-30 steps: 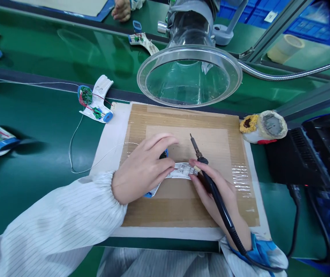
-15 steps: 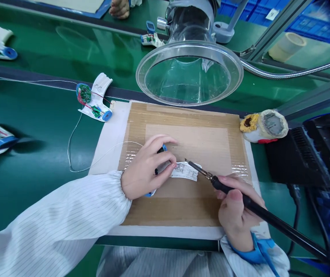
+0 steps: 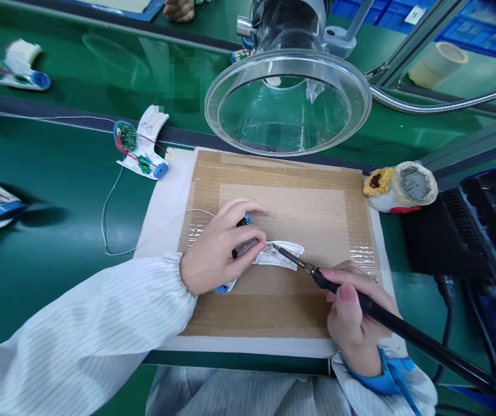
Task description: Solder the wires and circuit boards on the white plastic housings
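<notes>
My right hand (image 3: 358, 312) grips a soldering iron (image 3: 335, 284) by its black handle. The iron's tip meets the printed face of a curved white plastic housing (image 3: 291, 252), just right of my left fingertips. My left hand (image 3: 224, 245) lies over the housing's left part, thumb and forefinger pinched together. Thin solder wire (image 3: 174, 218) runs in from the left and passes under this hand; its end at the fingertips is too fine to make out clearly. A blue-rimmed circuit board (image 3: 244, 219) shows partly behind the fingers.
Beneath the work lies a cardboard sheet (image 3: 274, 315). A clear fume hood (image 3: 289, 104) hangs beyond it. Other housings with circuit boards lie at left, one near the mat (image 3: 144, 144). To the right are a tip-cleaning pot (image 3: 413, 188) and a black soldering station (image 3: 447, 237).
The soldering iron's tip has moved left and slightly down onto the housing beside my left fingertips. A housing at the far upper left has shifted right. My left hand stays nearly still.
</notes>
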`<state>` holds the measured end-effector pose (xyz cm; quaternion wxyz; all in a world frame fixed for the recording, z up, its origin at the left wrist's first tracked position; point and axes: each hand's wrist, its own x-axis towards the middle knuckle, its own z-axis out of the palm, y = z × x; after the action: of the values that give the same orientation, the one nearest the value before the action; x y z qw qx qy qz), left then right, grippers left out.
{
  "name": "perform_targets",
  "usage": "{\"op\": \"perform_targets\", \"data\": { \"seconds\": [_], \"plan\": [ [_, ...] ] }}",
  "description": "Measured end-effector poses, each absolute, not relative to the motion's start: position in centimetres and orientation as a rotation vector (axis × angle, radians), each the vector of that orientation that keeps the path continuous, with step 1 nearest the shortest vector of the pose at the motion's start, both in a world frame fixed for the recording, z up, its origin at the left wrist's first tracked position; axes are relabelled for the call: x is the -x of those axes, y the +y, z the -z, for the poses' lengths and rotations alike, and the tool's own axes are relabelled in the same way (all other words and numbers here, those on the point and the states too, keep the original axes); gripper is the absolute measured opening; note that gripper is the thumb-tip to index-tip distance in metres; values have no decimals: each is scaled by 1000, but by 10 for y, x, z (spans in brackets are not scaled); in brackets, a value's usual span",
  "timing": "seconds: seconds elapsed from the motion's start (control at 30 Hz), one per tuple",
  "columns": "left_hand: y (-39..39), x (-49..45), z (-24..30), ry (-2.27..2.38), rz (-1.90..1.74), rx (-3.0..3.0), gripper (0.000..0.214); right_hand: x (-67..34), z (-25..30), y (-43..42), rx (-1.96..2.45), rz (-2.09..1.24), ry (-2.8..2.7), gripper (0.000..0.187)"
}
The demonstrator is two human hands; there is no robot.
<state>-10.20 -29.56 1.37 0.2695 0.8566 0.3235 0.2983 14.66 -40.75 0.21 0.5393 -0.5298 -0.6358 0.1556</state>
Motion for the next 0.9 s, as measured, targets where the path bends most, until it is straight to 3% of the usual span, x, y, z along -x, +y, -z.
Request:
{"op": "perform_targets", "data": {
  "seconds": [0.53,0.7,0.83,0.9],
  "plan": [
    [-298,99,-12,886,-825,-2307,20,-149,-1,-409,1246,-328,-1525,20],
    [-298,99,-12,884,-837,-2314,18,-145,-1,-399,1431,-296,-1543,22],
    [-298,98,-10,884,-829,-2327,17,-138,3,-384,1347,-336,-1851,50],
    [-299,98,-10,887,-825,-2328,16,-137,5,-380,1326,-348,-1922,56]
  ]
}}
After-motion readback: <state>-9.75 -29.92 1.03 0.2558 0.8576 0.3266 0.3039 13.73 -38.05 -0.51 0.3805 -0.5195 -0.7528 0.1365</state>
